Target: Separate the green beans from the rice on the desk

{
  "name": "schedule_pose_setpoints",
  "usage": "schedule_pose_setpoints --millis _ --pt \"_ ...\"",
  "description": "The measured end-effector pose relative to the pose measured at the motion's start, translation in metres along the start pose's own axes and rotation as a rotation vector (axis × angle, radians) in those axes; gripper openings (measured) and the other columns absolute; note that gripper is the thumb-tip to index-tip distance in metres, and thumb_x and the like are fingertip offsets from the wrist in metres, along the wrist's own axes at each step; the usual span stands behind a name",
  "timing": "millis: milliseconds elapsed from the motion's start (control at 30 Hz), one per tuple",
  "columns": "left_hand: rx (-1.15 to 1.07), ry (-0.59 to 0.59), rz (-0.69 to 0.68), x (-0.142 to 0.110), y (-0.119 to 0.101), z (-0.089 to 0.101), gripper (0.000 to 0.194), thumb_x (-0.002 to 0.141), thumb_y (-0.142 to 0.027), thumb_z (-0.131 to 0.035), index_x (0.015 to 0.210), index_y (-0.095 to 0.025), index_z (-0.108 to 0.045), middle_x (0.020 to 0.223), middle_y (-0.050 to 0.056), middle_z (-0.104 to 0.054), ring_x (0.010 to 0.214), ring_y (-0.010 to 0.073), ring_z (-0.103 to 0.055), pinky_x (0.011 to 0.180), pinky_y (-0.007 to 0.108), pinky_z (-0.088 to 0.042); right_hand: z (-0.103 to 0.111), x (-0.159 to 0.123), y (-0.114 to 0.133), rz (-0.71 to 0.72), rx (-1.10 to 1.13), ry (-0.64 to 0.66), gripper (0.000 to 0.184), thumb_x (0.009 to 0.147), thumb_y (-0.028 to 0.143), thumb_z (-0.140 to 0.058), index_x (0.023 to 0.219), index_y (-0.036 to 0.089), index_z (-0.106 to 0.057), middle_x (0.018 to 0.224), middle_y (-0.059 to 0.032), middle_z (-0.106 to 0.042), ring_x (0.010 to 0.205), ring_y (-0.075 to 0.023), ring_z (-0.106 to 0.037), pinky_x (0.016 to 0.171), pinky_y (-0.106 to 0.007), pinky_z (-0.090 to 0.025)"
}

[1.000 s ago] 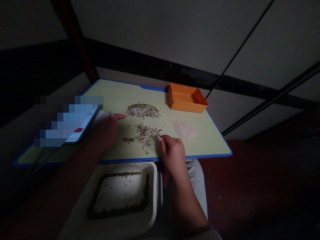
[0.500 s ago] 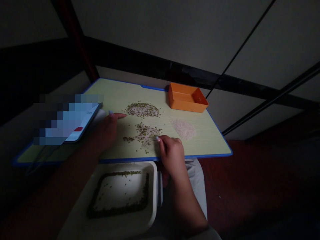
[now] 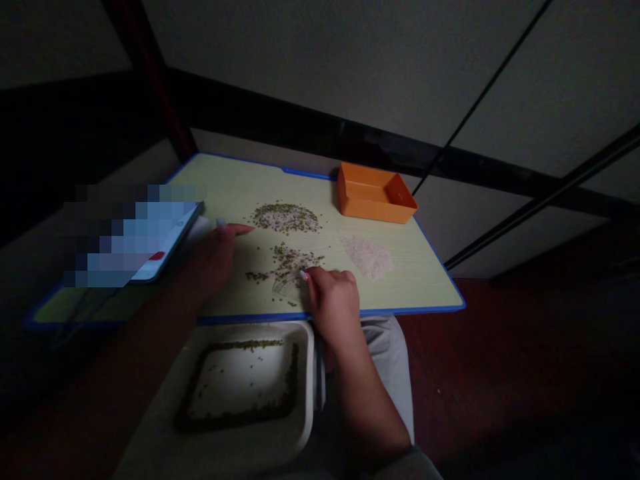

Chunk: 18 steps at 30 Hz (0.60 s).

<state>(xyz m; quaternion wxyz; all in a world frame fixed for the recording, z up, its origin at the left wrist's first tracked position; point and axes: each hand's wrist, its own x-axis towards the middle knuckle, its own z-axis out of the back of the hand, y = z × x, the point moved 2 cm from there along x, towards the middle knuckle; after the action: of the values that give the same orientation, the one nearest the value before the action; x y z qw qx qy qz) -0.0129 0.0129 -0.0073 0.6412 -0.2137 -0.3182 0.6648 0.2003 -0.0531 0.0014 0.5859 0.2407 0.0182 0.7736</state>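
Note:
My right hand (image 3: 333, 297) is closed, thumb against the curled fingers, on a thin clear plastic piece (image 3: 286, 288) with a curved edge. The clear piece lies over the near side of a small mixed pile of green beans and rice (image 3: 293, 259). My left hand (image 3: 220, 250) rests at the left with its index finger stretched out. That fingertip is close to the left side of a larger mixed pile of beans and rice (image 3: 285, 217). To the right of my right hand lies a pile of white rice (image 3: 369, 257).
An orange box (image 3: 375, 203) stands at the table's far right corner. A tablet-like screen (image 3: 165, 247), partly blurred out, leans at the left. Below the near edge of the blue-rimmed table (image 3: 410, 293), a white basin (image 3: 307, 400) holds green beans along its sides.
My right hand has moved a little to the left, taking the clear plastic piece with it. My left hand stays almost where it was.

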Motion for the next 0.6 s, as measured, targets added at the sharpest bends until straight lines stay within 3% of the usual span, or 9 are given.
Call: schedule_pose_setpoints --millis 600 --pt "0.009 0.002 -0.008 -0.0004 -0.0024 0.0005 0.072 0.091 -0.053 -0.002 0.123 -0.021 -0.057 0.132 0.008 -0.057 0.124 0.0257 -0.049 0.11 0.05 -0.031 0.0006 0.0002 0.0089 0.025 -0.028 0.001 0.025 0.097 0.028 -0.044 0.093 0.02 -0.067 0.071 -0.003 -0.069 0.07 -0.0159 -0.061 0.071 -0.029 -0.029"
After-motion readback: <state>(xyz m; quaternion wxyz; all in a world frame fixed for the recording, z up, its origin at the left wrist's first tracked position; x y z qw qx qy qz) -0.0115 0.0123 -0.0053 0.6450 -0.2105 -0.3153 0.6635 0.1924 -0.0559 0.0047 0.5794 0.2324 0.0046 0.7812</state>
